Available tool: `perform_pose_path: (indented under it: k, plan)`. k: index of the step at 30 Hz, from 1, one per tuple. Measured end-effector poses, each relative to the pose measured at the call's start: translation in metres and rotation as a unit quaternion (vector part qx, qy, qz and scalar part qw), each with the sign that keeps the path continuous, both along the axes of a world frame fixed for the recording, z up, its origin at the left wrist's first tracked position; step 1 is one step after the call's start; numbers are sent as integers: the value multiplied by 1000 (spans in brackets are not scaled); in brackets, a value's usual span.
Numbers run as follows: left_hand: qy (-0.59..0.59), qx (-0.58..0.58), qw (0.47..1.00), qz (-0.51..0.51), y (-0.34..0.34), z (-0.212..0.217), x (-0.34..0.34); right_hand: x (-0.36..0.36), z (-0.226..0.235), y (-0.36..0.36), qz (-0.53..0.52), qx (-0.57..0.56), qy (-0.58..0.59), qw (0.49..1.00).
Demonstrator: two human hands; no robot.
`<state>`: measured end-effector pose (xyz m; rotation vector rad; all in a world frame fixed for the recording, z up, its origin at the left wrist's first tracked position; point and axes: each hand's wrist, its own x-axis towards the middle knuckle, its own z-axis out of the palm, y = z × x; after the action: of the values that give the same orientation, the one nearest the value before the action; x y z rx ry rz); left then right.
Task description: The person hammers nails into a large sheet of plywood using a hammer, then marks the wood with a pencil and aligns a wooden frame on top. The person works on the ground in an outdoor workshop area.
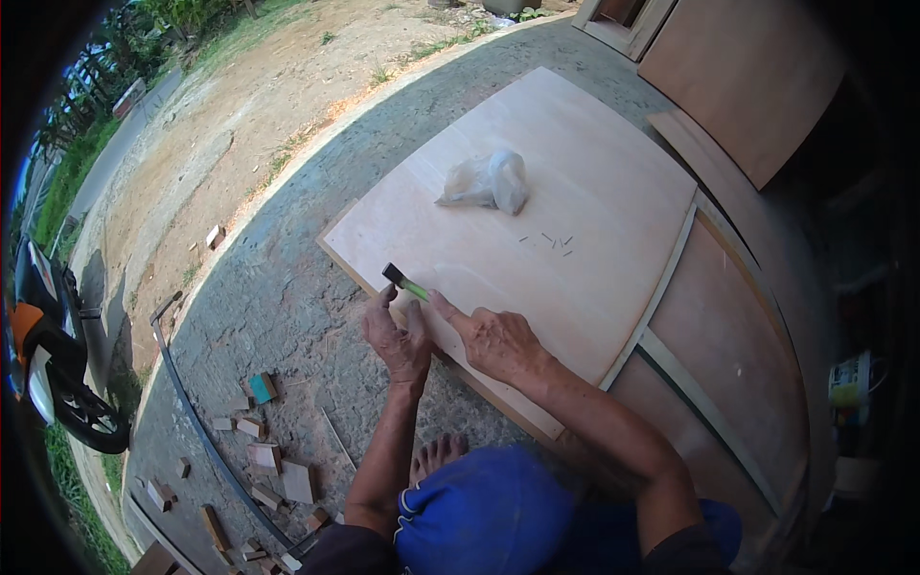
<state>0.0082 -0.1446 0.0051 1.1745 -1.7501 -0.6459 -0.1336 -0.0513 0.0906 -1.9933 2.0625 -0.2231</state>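
Observation:
My right hand point(503, 345) is wrapped round a hammer point(414, 288) with a dark head and a green handle, its thumb stretched along the handle. The hammer head is just above the fingertips of my left hand point(398, 347), over the near left edge of a pale plywood panel point(594, 153). My left thumb and fingers are drawn together at that edge; whatever they pinch is too small to make out. Farther up the panel, several loose nails point(558, 246) are scattered beside a crumpled, whitish plastic bag point(489, 182).
Wood offcuts point(299, 481) litter the rough concrete at the lower left, near a long dark metal bar point(196, 422). A framed panel point(733, 326) lies to the right. Brown boards point(743, 77) lean at the upper right. A motorbike point(67, 383) stands at the far left.

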Motion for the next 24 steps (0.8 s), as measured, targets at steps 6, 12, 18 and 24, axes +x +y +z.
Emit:
perform_pose_path:
  k: [6, 12, 18, 24]
  plan:
    - [-46, 99, 960, -258, -36, 30, -89, -122, 58, 60, -97, -49, -89, 990]
    - [-203, 58, 934, -290, -38, 37, -170, -152, 87, 205, -313, 15, -173, 934]
    - [-297, -160, 906, -255, -48, 9, -184, -143, 44, 279, -361, -29, -247, 899]
    - [-218, -52, 925, -306, -46, 5, -158, -147, 31, 281, -360, -9, -270, 893]
